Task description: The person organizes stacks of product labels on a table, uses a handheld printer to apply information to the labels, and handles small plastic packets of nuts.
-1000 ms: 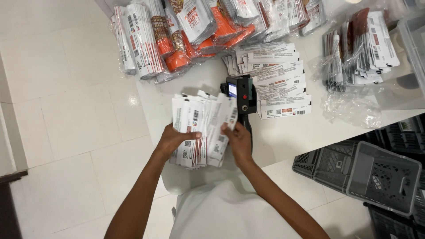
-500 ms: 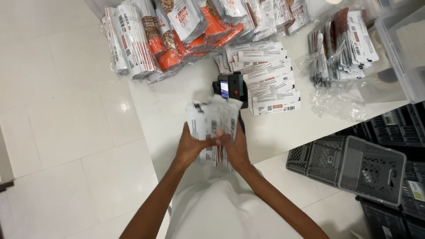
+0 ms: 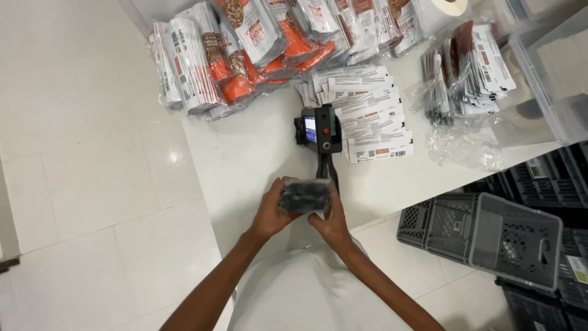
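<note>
A white table (image 3: 257, 153) runs from the top of the view down toward the person, with pale floor tiles (image 3: 92, 184) to its left and grey crates (image 3: 484, 236) on the floor to its right. A clear bin (image 3: 554, 73) sits at the table's far right edge.

Along the back, a big heap of pouches (image 3: 245, 49), white and orange, leans in bundles. To the right lies a smaller bundle (image 3: 468, 70) of white and dark red packets in clear wrap, with crumpled clear film (image 3: 462, 147) just in front of it. Between the two heaps, flat white sachets (image 3: 367, 113) with dark print and small red marks are fanned in overlapping rows.

Both forearms reach up from the bottom edge and meet over the near part of the table. The left hand (image 3: 269, 211) and right hand (image 3: 334, 220) clasp a stack (image 3: 305, 196) from either side, fingers curled around its ends; it is blurred and looks dark and edge-on.

Just beyond the stack, a black handheld printer (image 3: 321, 132) with a small lit screen and a red button lies beside the sachets.
</note>
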